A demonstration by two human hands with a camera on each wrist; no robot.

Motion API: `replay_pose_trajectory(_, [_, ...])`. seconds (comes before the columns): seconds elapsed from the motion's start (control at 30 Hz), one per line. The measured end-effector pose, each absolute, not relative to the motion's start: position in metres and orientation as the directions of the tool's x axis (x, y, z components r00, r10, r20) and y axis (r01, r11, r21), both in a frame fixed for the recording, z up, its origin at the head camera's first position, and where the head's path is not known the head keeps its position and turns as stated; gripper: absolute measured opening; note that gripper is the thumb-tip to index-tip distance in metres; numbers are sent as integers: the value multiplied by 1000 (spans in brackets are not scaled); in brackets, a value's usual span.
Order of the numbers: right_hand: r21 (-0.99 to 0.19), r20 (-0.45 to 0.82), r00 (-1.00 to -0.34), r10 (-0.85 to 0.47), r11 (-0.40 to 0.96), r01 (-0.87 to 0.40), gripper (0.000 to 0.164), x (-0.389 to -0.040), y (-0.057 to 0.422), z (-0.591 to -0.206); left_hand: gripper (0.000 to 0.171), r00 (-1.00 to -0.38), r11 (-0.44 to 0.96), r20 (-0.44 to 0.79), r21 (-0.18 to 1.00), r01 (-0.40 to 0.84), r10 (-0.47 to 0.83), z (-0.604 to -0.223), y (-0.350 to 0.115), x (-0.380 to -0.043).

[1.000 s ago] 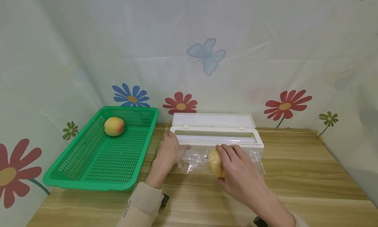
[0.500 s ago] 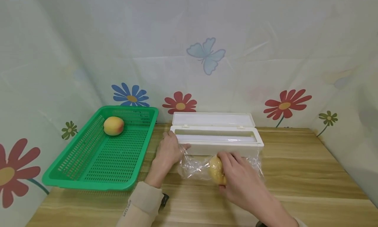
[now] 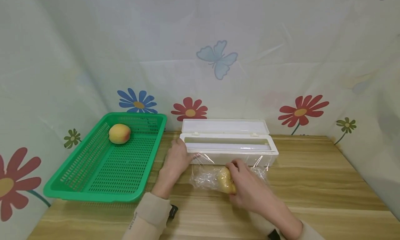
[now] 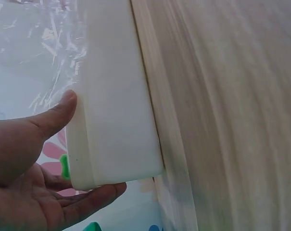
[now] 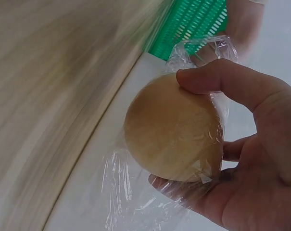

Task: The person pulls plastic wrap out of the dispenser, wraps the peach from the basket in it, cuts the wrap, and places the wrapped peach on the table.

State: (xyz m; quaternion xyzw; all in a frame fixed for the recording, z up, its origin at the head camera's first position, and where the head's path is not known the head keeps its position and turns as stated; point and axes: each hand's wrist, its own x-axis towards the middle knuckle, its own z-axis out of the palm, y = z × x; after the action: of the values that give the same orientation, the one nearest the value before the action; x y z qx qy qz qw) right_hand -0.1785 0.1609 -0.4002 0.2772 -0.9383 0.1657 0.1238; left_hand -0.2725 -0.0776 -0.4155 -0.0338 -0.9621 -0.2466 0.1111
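Step in hand: you appear to be partway through wrapping a fruit, with the clear film (image 3: 203,178) around it and reaching back toward the front edge of a white box (image 3: 229,159).
Next move: likely calls for freeing the film along that edge while you steady the box, then tucking the loose ends round the fruit; a slack pull could let the film bunch up.
Wrapped fruit (image 3: 225,181): yellow, just in front of the box; take it as the clock's centre, twelve pointing away from you.
Right hand (image 3: 250,189): at four o'clock, thumb and fingers curved round the wrapped fruit through the film.
Left hand (image 3: 176,159): at ten o'clock, gripping the box's left end, thumb on the front and fingers along the end.
Box: at twelve, lid (image 3: 225,126) raised at the back, white roll (image 3: 228,146) inside.
Green basket (image 3: 125,167): between nine and ten, on the wood-grain table (image 3: 328,184).
Loose fruit (image 3: 119,134): in the basket's far left part, yellow with a red blush.
Count: two fruits, one basket, one box, one lid, one roll, two hands.
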Motion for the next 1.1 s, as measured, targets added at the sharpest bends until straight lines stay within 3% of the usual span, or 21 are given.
replay_pose_trajectory(0.43, [-193, 264, -794, -548, 776, -600, 78, -203, 162, -401, 69, -977, 869, 210, 478, 131, 31, -412, -78, -270])
replay_pose_trajectory(0.7, [-203, 262, -765, -588, 742, -639, 70, -204, 166, -400, 63, -957, 907, 286, 389, 161, 47, -415, -76, -269])
replay_pose_trajectory(1.1, [-257, 199, -799, -567, 757, -601, 80, -212, 167, -407, 68, -973, 905, 226, 404, 135, 45, -412, -75, -269])
